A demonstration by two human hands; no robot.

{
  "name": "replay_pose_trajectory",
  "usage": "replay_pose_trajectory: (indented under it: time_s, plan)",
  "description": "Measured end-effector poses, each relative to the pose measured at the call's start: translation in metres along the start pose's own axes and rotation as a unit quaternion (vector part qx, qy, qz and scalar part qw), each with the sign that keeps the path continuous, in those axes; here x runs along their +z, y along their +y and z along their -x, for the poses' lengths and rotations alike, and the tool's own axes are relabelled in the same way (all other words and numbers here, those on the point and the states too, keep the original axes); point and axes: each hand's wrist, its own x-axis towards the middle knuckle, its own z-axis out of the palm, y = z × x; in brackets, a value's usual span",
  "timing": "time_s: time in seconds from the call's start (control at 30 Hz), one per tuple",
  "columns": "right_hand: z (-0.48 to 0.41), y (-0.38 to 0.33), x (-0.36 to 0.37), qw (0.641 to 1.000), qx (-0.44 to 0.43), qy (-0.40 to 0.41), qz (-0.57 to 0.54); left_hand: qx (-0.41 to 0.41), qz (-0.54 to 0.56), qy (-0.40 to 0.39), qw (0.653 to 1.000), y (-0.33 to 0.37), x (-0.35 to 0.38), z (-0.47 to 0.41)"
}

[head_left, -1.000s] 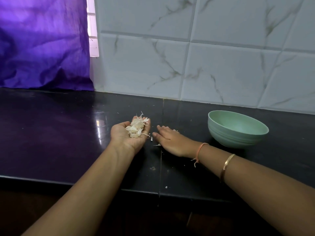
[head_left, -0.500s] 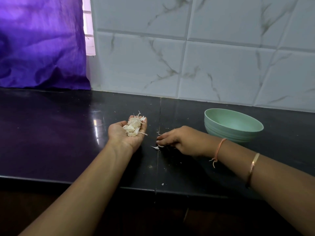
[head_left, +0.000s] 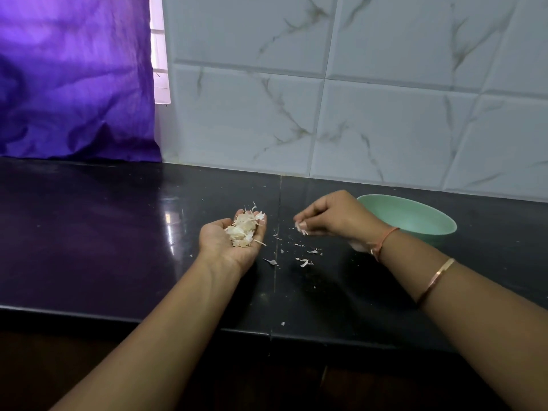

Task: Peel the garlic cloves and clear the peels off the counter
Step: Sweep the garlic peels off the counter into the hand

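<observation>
1. Since half a second ago, the right hand has risen off the black counter and moved toward the wall, leaving bare the flakes it was covering.
2. Behind the counter stand the tiled wall and, at far left, a purple curtain.
3. Well right of the seam sits the green bowl. The part of its inside that shows looks bare, and no garlic cloves are visible anywhere, so how far the peeling has gone cannot be confirmed.
4. The left hand lies palm up and loosely cupped, fingers relaxed, carrying the heap of peels.
5. The right hand's curled fingers pinch a peel scrap just above the counter, near the bowl's left rim.
6. Clearing looks mostly done, with the bulk gathered in the left palm. Loose peel bits remain scattered between the two hands, plus a few specks toward the counter's front edge. These still need picking up, and the handful needs discarding.
</observation>
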Motion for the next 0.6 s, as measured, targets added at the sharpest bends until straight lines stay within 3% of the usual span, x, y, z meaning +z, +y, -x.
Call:
replay_pose_trajectory:
  time_s: [0.07, 0.17, 0.37, 0.43, 0.6]
  plan:
    - [-0.001, -0.017, 0.009, 0.996, 0.007, -0.032, -0.088, -0.001, -0.002, -0.001, 1.000, -0.002, 0.000, -0.001]
    - [-0.002, -0.043, 0.028, 0.993, -0.008, -0.059, -0.106, -0.004, -0.002, -0.009, 1.000, -0.003, 0.000, -0.004]
    - [-0.004, -0.056, 0.069, 0.990, -0.074, 0.014, 0.120, -0.028, 0.030, -0.043, 0.998, -0.002, -0.003, -0.008]
    - [-0.002, -0.052, 0.080, 0.994, -0.067, 0.044, 0.078, -0.026, 0.021, -0.041, 0.999, -0.001, -0.004, -0.010]
    - [-0.005, -0.039, 0.106, 0.981, -0.011, 0.120, -0.149, 0.010, 0.010, -0.051, 0.999, -0.002, -0.003, -0.005]
